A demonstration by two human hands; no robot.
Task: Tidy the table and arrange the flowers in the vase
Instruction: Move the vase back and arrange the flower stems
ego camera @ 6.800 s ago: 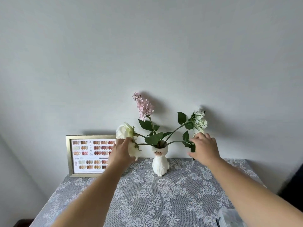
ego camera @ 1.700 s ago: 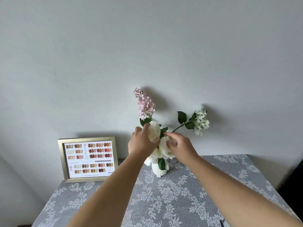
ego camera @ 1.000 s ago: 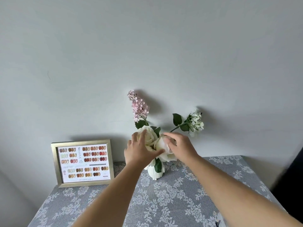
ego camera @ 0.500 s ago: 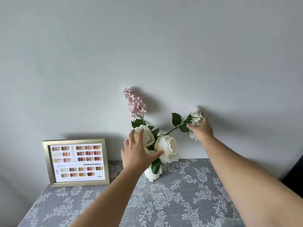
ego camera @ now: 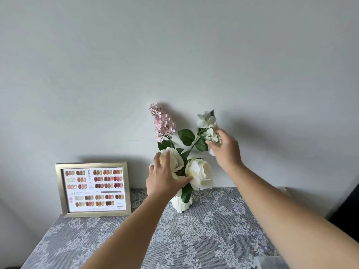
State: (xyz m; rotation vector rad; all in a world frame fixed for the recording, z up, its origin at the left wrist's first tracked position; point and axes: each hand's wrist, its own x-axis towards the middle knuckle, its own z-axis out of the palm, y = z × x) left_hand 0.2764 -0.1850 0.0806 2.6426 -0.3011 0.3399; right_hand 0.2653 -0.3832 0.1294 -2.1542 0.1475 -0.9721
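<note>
The vase (ego camera: 181, 203) stands on the table (ego camera: 204, 239) near the wall — two roses (ego camera: 200, 172) in its mouth, a taller sprig (ego camera: 163, 123) at eleven o'clock, the frame (ego camera: 93, 190) at nine.

Left hand (ego camera: 165, 181) cups the roses (ego camera: 200, 172) over the vase (ego camera: 181, 204), right hand (ego camera: 226, 150) pinching the white sprig (ego camera: 206, 123) upright.

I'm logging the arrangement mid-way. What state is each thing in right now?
vase: upright on the tablecloth, holding stems
white roses: in vase, left hand resting on them
pink sprig: standing tall
white blossom stem: leaning right, right hand on it
picture frame: upright against the wall
</note>
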